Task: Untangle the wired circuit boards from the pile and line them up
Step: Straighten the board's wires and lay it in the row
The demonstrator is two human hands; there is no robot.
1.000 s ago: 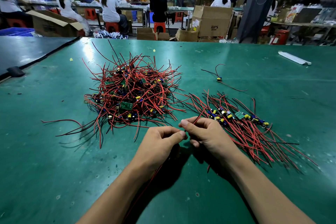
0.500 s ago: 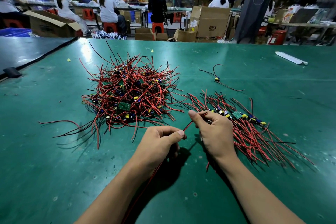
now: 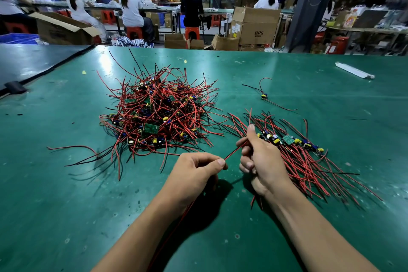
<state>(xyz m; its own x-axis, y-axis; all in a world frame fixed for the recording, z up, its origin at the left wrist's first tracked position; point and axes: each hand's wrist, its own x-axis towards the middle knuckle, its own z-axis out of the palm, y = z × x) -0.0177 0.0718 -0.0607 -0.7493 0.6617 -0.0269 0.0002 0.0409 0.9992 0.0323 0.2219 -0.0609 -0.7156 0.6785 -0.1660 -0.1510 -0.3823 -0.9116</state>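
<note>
Green matting fills the frame. Our left hand pinches a red wire that our right hand grips, hands slightly apart, likely drawing it straight to join the lined-up row at centre right; the tangled pile sits centre left.

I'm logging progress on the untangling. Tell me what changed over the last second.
The right hand moved away from the left hand toward the lined-up row, stretching a red wire between them. Both hands keep pinching it. The tangled pile and row stayed put.
</note>
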